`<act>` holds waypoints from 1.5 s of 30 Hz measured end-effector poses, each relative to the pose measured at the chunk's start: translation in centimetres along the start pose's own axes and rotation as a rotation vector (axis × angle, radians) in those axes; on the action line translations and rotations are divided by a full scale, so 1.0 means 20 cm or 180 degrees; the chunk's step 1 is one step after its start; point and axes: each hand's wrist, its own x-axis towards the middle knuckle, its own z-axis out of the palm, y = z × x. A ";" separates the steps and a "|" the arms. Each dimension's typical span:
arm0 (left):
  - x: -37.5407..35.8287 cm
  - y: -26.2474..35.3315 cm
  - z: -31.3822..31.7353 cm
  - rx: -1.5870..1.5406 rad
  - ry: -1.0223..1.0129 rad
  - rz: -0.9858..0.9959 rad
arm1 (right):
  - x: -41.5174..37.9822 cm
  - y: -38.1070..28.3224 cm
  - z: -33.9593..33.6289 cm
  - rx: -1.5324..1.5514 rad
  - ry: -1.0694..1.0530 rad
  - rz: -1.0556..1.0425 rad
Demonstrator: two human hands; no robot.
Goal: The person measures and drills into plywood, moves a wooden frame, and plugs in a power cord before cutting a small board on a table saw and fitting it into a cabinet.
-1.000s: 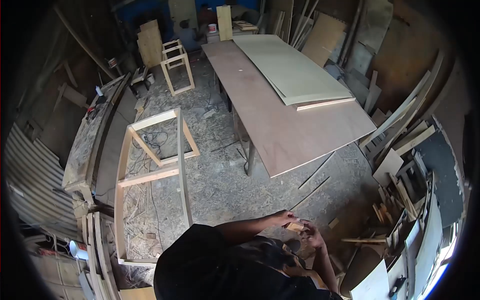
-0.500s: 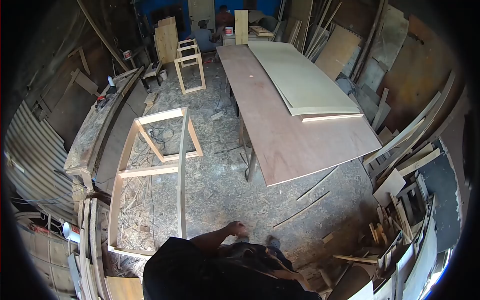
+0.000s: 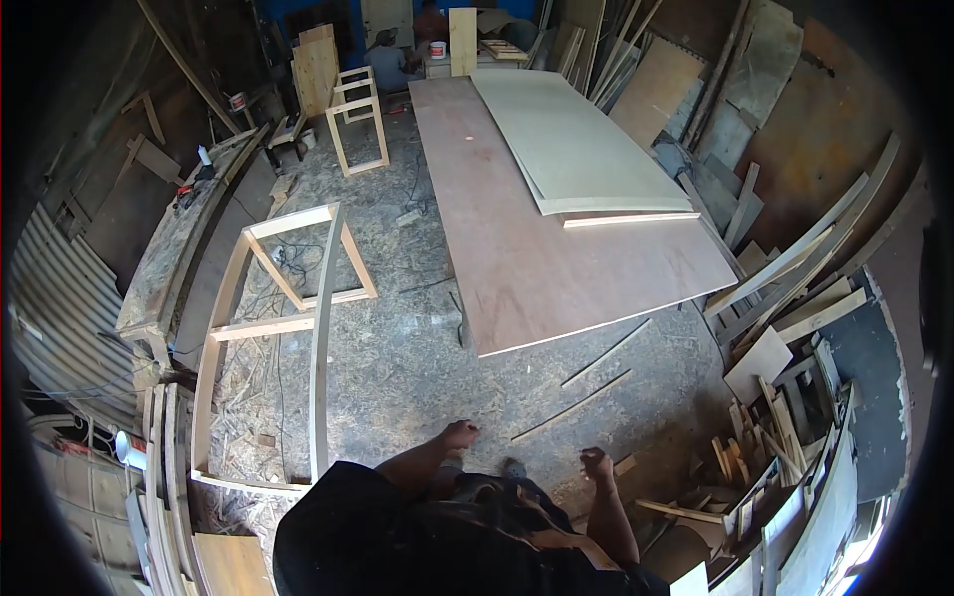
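Evidently the hands have come apart. A second ago we recorded both of them joined at the near right around a small wooden block. Now the left hand (image 3: 460,434) and the right hand (image 3: 596,464) hang separately, low over the sawdust floor (image 3: 417,368).

The right hand is curled into a fist; whether the block sits inside it we cannot tell. The left hand is half-curled, and we cannot tell its grip either. The block itself is not seen anywhere in the present view.

The scene has also slid slightly in the view, so we judge the person is on the move and that close handling of the block has paused. (This is a reading of posture, not an observation.)

Count of items:
- One large open frame (image 3: 318,328) lies on the floor at the left.
- Two smaller frames (image 3: 356,124) stand at the far end, one behind the other.
- One big brown plywood sheet (image 3: 556,268) lies on the table. It carries what look like two pale sheets (image 3: 581,139) and one narrow batten (image 3: 631,219).
- Two thin strips (image 3: 571,405) lie on the floor, just beyond the hands.
- One long workbench (image 3: 174,263) stands at the far left.
- One white bucket (image 3: 437,50) sits at the far end.
- Two other people (image 3: 383,60) are at the far wall, well apart from the hands.
- The offcuts (image 3: 765,437) heaped at the near right are too many to count.
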 end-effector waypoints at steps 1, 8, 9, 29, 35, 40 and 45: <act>-0.01 0.08 0.03 -0.0225 0.0079 0.0207 | 0.14 -0.09 -0.05 0.0135 0.0020 -0.0301; -0.13 0.03 0.03 -0.1196 0.0860 0.0620 | 0.35 -0.44 0.09 0.0765 -0.1074 -0.0037; -0.20 -0.10 0.03 -0.0643 0.1274 0.0930 | 0.35 -0.37 0.17 0.0441 -0.1293 0.0065; -1.61 -0.97 0.10 -0.4496 0.1487 -0.0133 | 0.28 -1.35 1.48 -0.1148 -0.2708 -0.1116; -1.46 -1.25 -0.40 -0.4531 0.3522 0.0463 | 0.04 -1.41 1.65 -0.1411 -0.2812 -0.0943; -1.37 -1.47 -0.44 -0.1783 0.5187 -0.1429 | 0.06 -1.16 1.68 -0.2126 -0.2577 -0.1751; -1.31 -1.43 -0.42 -0.1413 0.4764 -0.1732 | 0.26 -1.16 1.70 -0.2075 -0.2808 -0.1171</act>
